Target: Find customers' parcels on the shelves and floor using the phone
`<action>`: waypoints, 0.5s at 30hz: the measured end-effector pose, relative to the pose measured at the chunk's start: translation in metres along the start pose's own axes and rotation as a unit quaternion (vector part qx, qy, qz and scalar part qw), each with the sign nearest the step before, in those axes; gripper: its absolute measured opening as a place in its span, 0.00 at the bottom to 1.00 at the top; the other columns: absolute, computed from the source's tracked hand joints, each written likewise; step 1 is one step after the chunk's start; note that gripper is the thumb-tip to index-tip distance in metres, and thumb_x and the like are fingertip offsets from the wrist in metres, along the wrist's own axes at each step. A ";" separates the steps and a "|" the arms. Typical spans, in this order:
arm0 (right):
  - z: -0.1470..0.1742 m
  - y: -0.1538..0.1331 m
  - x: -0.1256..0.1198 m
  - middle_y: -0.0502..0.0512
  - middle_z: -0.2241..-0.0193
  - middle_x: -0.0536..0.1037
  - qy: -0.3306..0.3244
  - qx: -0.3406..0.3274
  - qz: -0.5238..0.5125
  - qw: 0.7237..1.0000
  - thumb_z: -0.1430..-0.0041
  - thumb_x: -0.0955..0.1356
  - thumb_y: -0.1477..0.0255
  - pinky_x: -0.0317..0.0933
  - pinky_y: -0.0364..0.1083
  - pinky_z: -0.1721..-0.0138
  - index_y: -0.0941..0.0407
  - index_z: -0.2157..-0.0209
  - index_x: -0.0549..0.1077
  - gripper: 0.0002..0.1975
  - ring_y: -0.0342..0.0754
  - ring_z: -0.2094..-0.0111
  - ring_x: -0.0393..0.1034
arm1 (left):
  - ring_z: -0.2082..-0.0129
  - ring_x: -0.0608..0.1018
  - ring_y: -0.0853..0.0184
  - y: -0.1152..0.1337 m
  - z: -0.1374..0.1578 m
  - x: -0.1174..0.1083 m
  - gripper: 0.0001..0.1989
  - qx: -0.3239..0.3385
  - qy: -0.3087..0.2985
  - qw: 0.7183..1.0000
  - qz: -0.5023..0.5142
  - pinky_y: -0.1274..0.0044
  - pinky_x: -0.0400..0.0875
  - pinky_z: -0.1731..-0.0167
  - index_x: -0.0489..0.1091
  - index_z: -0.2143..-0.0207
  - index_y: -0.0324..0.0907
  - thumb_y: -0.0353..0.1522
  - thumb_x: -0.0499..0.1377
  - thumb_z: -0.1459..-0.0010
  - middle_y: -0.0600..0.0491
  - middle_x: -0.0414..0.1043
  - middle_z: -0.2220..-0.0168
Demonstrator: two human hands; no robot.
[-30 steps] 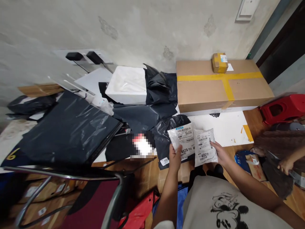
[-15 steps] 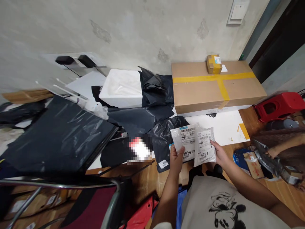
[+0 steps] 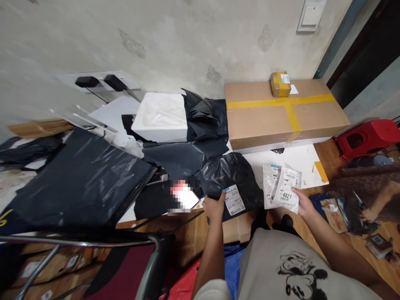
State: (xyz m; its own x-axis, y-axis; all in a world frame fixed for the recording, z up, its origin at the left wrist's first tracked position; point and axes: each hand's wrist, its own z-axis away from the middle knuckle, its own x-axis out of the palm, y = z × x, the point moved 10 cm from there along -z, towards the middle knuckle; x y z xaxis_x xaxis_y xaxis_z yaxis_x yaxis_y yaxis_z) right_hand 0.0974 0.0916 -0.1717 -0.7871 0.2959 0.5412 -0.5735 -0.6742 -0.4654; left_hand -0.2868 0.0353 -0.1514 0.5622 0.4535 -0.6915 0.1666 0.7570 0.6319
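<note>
Shifted rightward since the earlier frame, 2 overlapping white packets, contents hidden, are pinched by the fingers of the right hand, the left hand touches a black bag, its fingers' grip impossible to tell, and a taped carton on the counter carries 1 small box by the wall.

Free tabletop, large carton behind

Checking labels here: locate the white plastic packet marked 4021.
In the head view, right of centre, the white plastic packet marked 4021 is in the right hand, overlapping another white plastic packet.
</note>
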 end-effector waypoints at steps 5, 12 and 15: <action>0.006 0.001 -0.028 0.58 0.66 0.85 0.021 0.019 0.012 1.000 0.53 0.75 0.70 0.69 0.61 0.47 0.55 0.62 0.77 0.14 0.62 0.55 0.79 | 0.41 0.70 0.40 -0.011 -0.015 0.004 0.18 -0.026 -0.026 0.998 -0.055 0.55 0.63 0.44 0.67 0.66 0.43 0.41 0.69 0.54 0.35 0.74 0.52; 0.006 0.007 -0.016 0.59 0.65 0.85 -0.015 0.004 0.027 1.000 0.53 0.74 0.67 0.71 0.62 0.49 0.55 0.61 0.76 0.15 0.63 0.53 0.78 | 0.42 0.72 0.39 -0.006 -0.012 0.009 0.28 -0.083 -0.071 0.994 0.024 0.55 0.66 0.44 0.69 0.61 0.39 0.37 0.74 0.64 0.31 0.75 0.52; 0.006 0.000 -0.016 0.59 0.64 0.85 -0.017 -0.002 0.020 1.000 0.53 0.74 0.67 0.71 0.62 0.50 0.54 0.61 0.76 0.16 0.64 0.53 0.78 | 0.56 0.81 0.47 0.005 0.004 0.029 0.18 -0.085 -0.176 0.970 0.142 0.60 0.75 0.54 0.72 0.67 0.39 0.36 0.71 0.62 0.40 0.80 0.63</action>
State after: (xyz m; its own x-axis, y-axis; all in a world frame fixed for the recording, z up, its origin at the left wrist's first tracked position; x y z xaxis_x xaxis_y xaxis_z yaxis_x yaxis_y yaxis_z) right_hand 0.1110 0.0828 -0.1761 -0.8014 0.2444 0.5459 -0.5421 -0.6824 -0.4904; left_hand -0.2663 0.0502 -0.1668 0.8122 0.4901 -0.3164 -0.1559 0.7051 0.6918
